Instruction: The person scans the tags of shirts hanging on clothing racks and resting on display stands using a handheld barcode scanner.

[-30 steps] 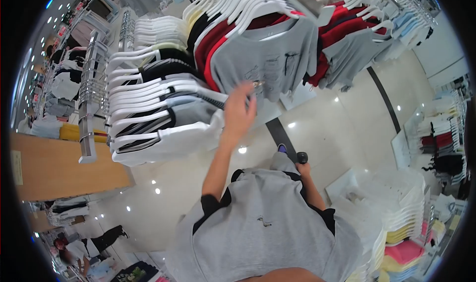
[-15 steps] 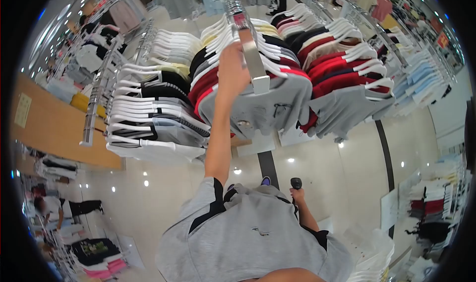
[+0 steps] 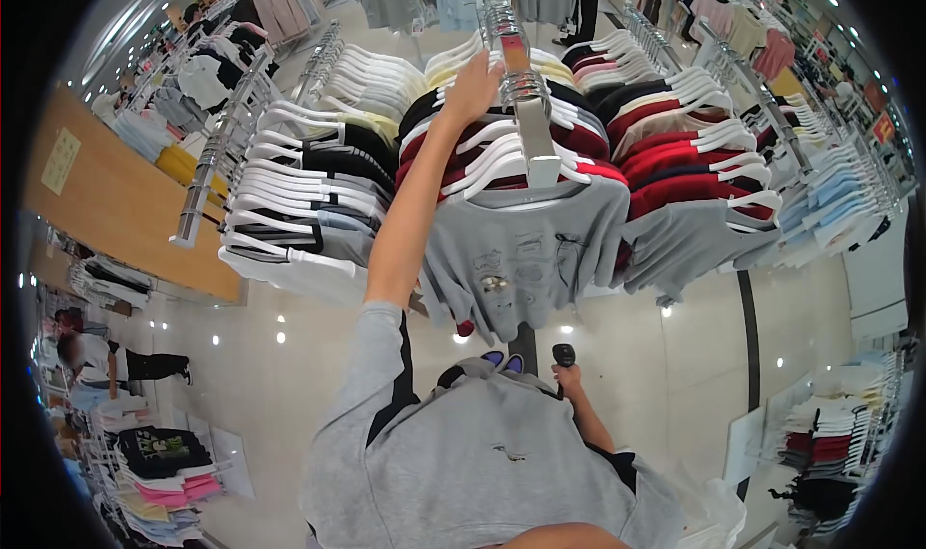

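My left hand (image 3: 474,90) reaches up to the middle rail (image 3: 536,144), its fingers closed around white clothes hangers (image 3: 453,78) close to their hooks; the fingertips are partly hidden. Just in front of it, several white hangers with dark red and other tops are bunched at the rail's near end. Foremost hangs a grey T-shirt (image 3: 526,250) with a printed front. Low in front of my body, my right hand (image 3: 569,379) grips a black handheld scanner (image 3: 563,355) by its handle, away from the clothes.
Racks of hanging tops (image 3: 309,187) stand to the left, and red and grey tops (image 3: 690,178) hang to the right. A wooden panel (image 3: 135,192) is at the far left. Folded clothes (image 3: 169,452) lie lower left, near another person (image 3: 106,361).
The front hangers and the grey T-shirt have slid toward me, to the rail's near end. My left hand has moved farther back along the rail. The scanner stays in my right hand.
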The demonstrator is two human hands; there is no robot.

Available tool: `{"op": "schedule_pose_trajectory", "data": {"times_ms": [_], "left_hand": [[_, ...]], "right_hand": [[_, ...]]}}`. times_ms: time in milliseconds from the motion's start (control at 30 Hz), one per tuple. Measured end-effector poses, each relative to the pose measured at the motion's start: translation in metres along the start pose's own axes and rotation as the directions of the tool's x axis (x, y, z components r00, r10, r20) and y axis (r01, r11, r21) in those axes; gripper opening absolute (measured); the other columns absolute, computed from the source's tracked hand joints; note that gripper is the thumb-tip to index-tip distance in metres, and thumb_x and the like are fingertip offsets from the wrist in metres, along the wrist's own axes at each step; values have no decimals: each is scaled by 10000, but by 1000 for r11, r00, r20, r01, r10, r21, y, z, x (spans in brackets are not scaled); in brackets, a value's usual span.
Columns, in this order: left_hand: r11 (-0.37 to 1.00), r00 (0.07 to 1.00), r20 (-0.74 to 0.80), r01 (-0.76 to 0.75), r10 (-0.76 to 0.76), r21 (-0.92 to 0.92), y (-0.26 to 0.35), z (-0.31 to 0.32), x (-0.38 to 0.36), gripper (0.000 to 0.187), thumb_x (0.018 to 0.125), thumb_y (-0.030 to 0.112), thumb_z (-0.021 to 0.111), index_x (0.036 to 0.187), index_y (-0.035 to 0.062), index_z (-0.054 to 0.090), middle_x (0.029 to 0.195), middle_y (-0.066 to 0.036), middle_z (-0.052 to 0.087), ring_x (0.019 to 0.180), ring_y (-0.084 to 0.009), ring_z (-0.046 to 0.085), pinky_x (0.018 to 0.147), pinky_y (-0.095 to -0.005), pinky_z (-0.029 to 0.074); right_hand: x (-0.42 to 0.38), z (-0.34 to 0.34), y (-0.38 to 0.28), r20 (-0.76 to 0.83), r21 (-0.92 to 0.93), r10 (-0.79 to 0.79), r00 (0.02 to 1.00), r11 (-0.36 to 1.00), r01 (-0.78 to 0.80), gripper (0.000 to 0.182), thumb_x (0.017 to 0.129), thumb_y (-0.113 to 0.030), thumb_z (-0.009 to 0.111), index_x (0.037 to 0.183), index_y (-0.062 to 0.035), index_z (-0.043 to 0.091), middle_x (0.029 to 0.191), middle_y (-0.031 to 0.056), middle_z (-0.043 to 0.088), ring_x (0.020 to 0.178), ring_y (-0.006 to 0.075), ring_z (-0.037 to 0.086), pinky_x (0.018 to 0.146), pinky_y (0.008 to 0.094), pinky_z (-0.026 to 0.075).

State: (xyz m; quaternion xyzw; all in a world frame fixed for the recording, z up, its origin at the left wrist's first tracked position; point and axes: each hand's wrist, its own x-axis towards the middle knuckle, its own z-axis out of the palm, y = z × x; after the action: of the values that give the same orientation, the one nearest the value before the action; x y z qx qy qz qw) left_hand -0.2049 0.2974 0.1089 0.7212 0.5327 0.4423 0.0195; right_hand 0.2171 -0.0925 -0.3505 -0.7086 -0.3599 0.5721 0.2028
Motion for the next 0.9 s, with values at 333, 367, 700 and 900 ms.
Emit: {"op": "schedule_pose_trajectory", "data": {"times_ms": [333,367,700,900], "left_hand": [[986,998,-42,-57,51,-159,97,-31,-55,477,874,144,491,1313,-28,421,1360,-233,423,1245,-390,381,1080,-442,267],[986,998,-43,-58,51,-156,103,-34,-65,477,874,144,491,1313,-28,421,1360,-233,423,1245,-390,381,1080,-442,267],[980,978,81,-186,192,-77,169,-57,-143,649,901,377,502,1366,-46,339,1437,-244,315,1352,-415,244,1117,-476,178],[989,996,-74,-34,45,141,201,-52,-166,692,903,398,511,1398,-36,296,1469,-241,271,1364,-398,256,1107,-453,207]], "right_hand": [[-38,-21,-111,-235,-59,-381,894,924,379,156,750,-171,641,724,-19,666,530,62,584,498,148,583,469,303,438],[-56,-29,-159,-238,3,-454,858,884,468,160,765,-164,614,708,-19,652,520,61,572,488,141,570,474,304,437],[-159,-85,-536,109,725,-968,226,233,649,624,762,-189,551,1307,84,419,1393,248,416,1349,364,342,1131,456,235],[-121,-55,-613,360,619,-891,276,449,644,533,845,-168,591,1329,10,452,1317,129,534,1267,218,475,1072,357,318]]}}
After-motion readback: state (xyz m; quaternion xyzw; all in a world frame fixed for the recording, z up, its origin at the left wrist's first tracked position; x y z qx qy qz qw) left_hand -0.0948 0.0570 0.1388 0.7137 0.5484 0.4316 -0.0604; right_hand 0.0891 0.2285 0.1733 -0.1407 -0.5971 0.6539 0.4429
